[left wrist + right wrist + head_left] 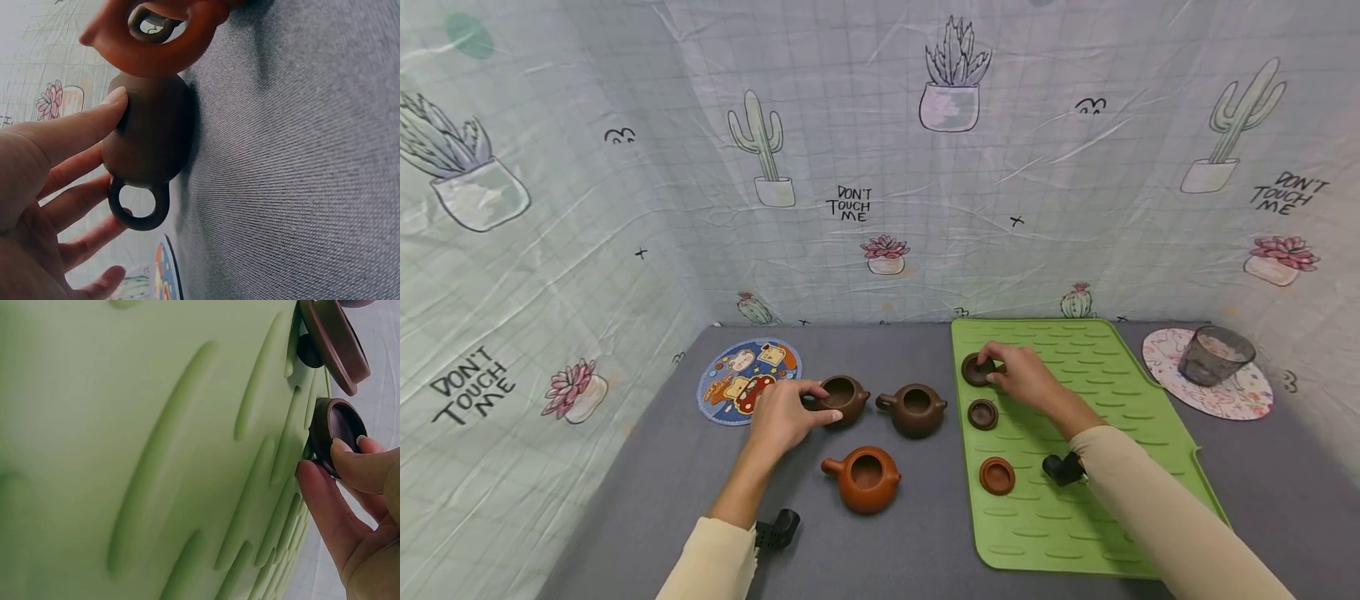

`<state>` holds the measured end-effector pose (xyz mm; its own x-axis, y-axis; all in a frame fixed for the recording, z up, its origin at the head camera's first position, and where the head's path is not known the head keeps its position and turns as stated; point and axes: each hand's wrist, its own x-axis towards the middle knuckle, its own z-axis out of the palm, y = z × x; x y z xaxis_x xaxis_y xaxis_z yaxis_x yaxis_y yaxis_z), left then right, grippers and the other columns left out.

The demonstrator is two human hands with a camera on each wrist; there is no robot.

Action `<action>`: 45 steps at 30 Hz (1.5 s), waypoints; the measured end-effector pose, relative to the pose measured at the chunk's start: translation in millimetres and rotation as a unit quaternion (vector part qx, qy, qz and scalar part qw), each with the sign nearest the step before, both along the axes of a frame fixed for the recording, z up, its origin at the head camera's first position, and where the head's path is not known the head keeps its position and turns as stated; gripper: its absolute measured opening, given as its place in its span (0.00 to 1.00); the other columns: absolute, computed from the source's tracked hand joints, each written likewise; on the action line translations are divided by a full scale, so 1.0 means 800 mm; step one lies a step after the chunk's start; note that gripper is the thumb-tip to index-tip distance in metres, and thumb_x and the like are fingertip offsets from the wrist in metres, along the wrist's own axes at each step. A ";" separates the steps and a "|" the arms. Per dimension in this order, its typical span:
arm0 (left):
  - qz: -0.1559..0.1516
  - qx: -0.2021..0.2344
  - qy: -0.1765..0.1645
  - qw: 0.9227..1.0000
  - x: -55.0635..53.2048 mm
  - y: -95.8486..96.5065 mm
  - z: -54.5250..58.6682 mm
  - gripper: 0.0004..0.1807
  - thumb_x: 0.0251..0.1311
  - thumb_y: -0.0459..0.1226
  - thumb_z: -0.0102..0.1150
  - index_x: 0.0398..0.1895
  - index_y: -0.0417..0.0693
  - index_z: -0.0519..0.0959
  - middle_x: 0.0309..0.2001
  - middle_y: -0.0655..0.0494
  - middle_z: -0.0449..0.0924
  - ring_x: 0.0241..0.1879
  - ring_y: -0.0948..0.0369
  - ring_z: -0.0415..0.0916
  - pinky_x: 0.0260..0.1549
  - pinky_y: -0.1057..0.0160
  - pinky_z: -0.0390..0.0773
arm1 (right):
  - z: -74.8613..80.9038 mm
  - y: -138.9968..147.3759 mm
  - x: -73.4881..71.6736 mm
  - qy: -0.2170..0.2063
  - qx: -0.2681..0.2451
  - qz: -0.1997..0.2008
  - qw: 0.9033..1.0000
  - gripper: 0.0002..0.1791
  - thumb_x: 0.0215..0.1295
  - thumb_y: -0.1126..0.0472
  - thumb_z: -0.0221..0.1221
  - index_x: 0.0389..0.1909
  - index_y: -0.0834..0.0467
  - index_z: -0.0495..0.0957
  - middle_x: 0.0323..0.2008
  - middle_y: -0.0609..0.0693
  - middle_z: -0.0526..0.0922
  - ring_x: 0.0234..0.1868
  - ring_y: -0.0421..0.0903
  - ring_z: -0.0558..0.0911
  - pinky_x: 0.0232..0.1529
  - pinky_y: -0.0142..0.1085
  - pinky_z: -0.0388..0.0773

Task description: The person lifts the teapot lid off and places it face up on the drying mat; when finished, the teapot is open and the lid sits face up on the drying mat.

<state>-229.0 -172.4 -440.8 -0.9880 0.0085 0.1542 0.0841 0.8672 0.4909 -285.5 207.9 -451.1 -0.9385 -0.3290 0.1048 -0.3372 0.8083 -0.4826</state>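
Observation:
My left hand grips a lidless dark brown teapot on the grey table, thumb on one side and fingers on the other. In the left wrist view, that pot's ring handle points toward the fingers. Beside it are a second open brown teapot and, closer to me, an orange-red one. At the green mat's far left, my right hand pinches a dark lid by its edge, hollow side up. A smaller brown lid and an orange-red lid lie upturned nearer me.
The ridged green mat covers the right of the table. A round cartoon coaster lies behind my left hand. At far right, a smoky glass stands on a pink-patterned coaster. Printed cloth hangs around the table.

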 end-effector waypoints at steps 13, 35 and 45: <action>-0.001 0.004 0.004 1.000 0.000 -0.002 -0.001 0.17 0.44 0.50 0.82 0.38 0.56 0.91 0.53 0.55 0.89 0.54 0.46 0.83 0.52 0.45 0.77 | -0.005 -0.001 0.000 0.021 -0.003 0.003 1.000 0.12 0.65 0.70 0.66 0.47 0.59 0.78 0.49 0.60 0.87 0.53 0.64 0.87 0.36 0.41 0.80; -0.008 -0.038 0.007 0.999 -0.008 0.012 0.003 0.21 0.44 0.51 0.81 0.43 0.56 0.89 0.48 0.50 0.90 0.50 0.46 0.84 0.50 0.43 0.75 | -0.005 0.015 0.007 -0.039 -0.083 -0.014 0.996 0.23 0.71 0.68 0.61 0.61 0.64 0.63 0.66 0.73 0.74 0.53 0.64 0.87 0.37 0.40 0.85; -0.028 -0.025 -0.006 0.999 -0.008 0.006 0.000 0.32 0.51 0.54 0.77 0.60 0.55 0.83 0.55 0.51 0.88 0.55 0.47 0.82 0.50 0.41 0.73 | 0.002 0.028 0.026 -0.052 -0.070 -0.004 0.996 0.31 0.74 0.60 0.59 0.71 0.65 0.59 0.68 0.74 0.71 0.62 0.70 0.80 0.53 0.55 0.84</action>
